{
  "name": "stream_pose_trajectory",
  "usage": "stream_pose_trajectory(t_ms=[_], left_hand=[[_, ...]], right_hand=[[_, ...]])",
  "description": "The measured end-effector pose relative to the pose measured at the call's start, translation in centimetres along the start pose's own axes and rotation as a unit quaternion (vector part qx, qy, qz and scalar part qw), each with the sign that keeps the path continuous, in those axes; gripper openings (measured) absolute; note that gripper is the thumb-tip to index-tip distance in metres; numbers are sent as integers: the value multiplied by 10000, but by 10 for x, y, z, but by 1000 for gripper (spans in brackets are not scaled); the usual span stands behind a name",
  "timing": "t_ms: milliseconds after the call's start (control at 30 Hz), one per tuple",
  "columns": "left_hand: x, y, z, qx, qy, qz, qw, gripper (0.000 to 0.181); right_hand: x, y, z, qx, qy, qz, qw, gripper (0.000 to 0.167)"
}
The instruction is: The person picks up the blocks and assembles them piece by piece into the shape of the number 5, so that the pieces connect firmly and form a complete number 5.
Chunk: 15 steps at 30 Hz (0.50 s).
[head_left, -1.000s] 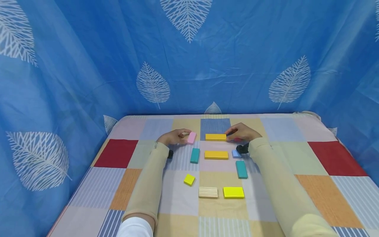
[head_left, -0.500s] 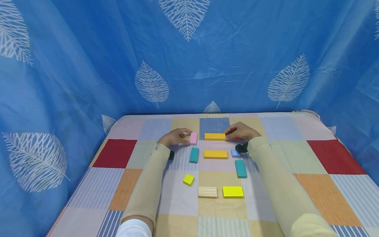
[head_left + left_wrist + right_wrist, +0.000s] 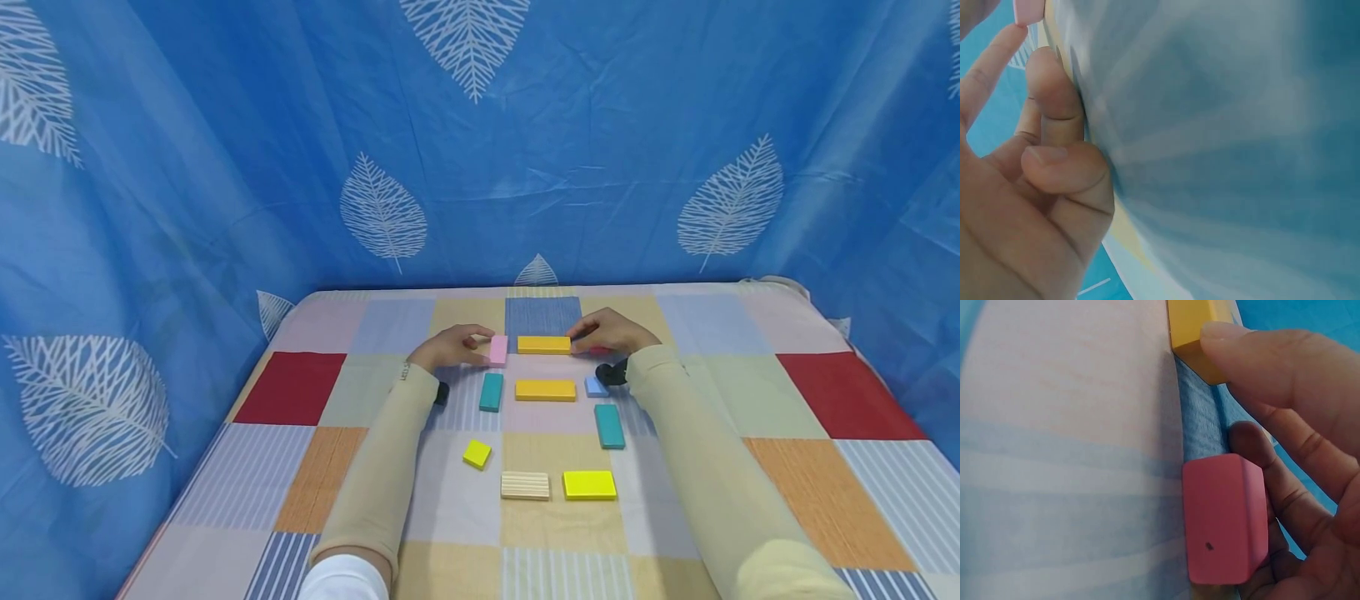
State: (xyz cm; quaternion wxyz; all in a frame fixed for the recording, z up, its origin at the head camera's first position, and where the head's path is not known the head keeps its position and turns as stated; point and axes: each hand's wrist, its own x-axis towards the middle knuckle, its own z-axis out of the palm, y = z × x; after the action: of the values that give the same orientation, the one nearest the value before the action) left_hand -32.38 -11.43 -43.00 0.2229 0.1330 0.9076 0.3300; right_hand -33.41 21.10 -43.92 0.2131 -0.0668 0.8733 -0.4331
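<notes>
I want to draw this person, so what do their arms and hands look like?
The left hand and right hand are bare, without gloves. The left sleeve and right sleeve are long and beige. Some white cloth shows behind the left one. Dark lettering, too small to read, marks the left wrist.

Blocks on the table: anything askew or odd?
The small yellow block sits askew on the patchwork cloth; most others roughly follow its grid. The red block by the right hand has a small dark mark, cause unclear.
</notes>
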Motion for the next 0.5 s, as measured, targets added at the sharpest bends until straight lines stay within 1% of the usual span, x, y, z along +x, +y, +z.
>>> stream_pose_trajectory(t_ms=[67, 200, 333, 500], left_hand=[[0, 1, 2, -39, 16, -72, 10000, 58], [0, 5, 5, -35, 61, -108, 9999, 57], [0, 8, 6, -64, 63, -110, 9999, 56], [1, 12, 7, -46, 66, -45, 10000, 56]], right_hand=[[0, 0, 0, 8, 2, 4, 10000, 44], [1, 1, 0, 9, 0, 2, 10000, 44], [1, 1, 0, -16, -12, -34, 10000, 45], [1, 0, 0, -11, 3, -29, 10000, 44]])
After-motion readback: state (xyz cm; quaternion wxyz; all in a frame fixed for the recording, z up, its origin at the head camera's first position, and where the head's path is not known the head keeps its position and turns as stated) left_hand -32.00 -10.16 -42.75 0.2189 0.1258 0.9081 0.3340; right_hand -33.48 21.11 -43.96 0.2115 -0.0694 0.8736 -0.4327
